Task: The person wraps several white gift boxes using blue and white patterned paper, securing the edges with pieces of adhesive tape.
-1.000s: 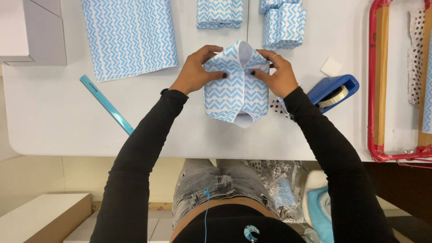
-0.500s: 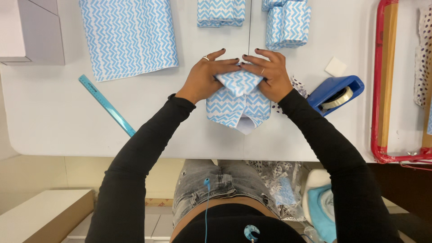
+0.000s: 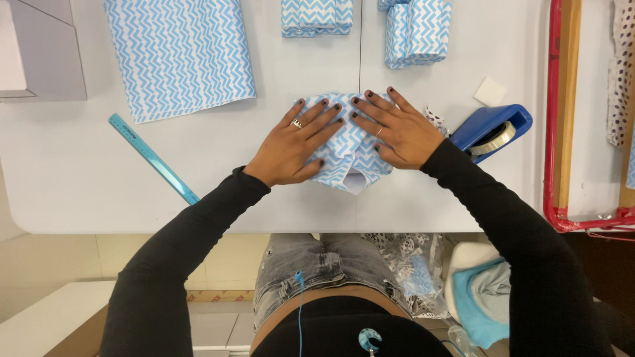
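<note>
White table (image 3: pixel 79 192): wrapped parcel (image 3: pixel 350 155) under both hands, ruler (image 3: pixel 153 158) left of them, tape dispenser (image 3: pixel 491 131) right, paper sheet (image 3: pixel 178 56) beyond.

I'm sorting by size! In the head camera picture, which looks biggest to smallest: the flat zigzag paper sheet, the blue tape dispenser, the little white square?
1. Flat blue-and-white zigzag paper sheet
2. Blue plastic tape dispenser
3. Small white square

Left hand (image 3: pixel 296 147) and right hand (image 3: pixel 399 131) press flat (fingers spread) on a chevron-wrapped parcel (image 3: pixel 350 158).

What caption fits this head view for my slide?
Both hands, left hand and right hand, press flat on a blue chevron-wrapped parcel on a white table.
</note>
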